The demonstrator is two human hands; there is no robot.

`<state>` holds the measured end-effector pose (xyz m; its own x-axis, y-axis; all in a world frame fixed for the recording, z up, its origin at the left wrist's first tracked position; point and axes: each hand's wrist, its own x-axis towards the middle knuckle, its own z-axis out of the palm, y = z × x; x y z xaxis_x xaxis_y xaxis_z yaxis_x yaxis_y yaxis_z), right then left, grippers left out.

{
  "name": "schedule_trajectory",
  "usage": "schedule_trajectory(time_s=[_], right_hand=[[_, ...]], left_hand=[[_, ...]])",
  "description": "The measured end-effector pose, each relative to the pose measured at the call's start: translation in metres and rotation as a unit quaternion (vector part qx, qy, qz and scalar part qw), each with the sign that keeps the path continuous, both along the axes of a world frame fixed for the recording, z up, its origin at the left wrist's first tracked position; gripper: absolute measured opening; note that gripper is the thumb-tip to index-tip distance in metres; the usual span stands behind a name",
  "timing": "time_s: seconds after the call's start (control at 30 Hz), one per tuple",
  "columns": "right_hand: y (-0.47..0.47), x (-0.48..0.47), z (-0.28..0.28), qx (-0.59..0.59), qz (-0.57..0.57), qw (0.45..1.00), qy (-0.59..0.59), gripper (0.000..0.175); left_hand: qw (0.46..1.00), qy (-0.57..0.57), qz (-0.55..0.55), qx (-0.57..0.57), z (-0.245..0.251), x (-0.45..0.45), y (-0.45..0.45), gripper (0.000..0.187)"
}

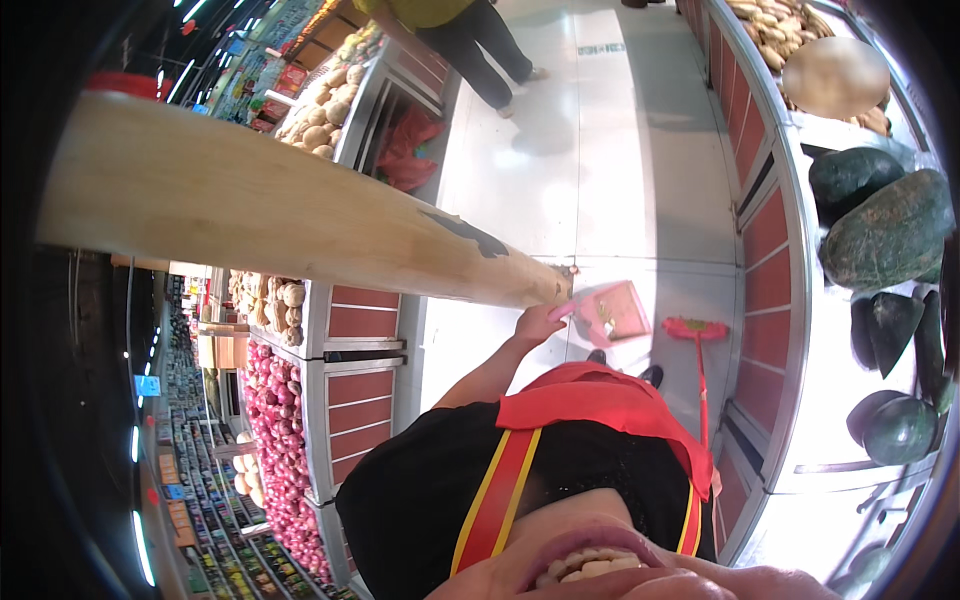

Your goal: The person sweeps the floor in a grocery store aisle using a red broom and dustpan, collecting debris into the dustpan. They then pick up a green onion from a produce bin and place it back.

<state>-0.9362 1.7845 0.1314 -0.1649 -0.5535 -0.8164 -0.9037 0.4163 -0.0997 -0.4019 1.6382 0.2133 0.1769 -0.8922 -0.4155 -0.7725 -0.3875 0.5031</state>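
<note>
My left hand [536,326] is closed around the handle of a pink plastic dustpan [640,311], which is low over the floor or on it and holds some small debris. To the right, a broom with a red head [694,328] rests its bristle end on the grey-white floor. The broom's red stick [703,397] runs back towards my right side and passes behind my red apron [600,397]. My right hand is hidden there; only a sliver of skin shows beside the apron. My shoes show just beyond the apron, between dustpan and broom.
A thick tan column [300,202] rises close on the left. Red-panelled stands hold onions [277,420] and squash on the left, winter melons [889,229] and other produce on the right. Another person in dark trousers [476,56] stands further up the tiled aisle [525,187].
</note>
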Motion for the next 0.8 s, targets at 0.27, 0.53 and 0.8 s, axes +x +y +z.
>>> schedule_trajectory(time_s=[0.27,0.53,0.8], right_hand=[[-0.039,0.034,0.026,-0.076,0.023,0.994,-0.069,0.038],[-0.071,0.050,0.035,-0.075,0.084,0.993,-0.021,0.031],[-0.129,0.064,0.064,-0.179,0.093,0.971,-0.126,0.034]], left_hand=[[0.999,0.030,0.011,-0.001,-0.047,0.016,0.020,0.037],[0.997,0.000,-0.067,0.043,-0.097,0.039,0.022,0.035],[0.967,0.093,-0.223,-0.084,-0.154,0.046,0.043,0.029]])
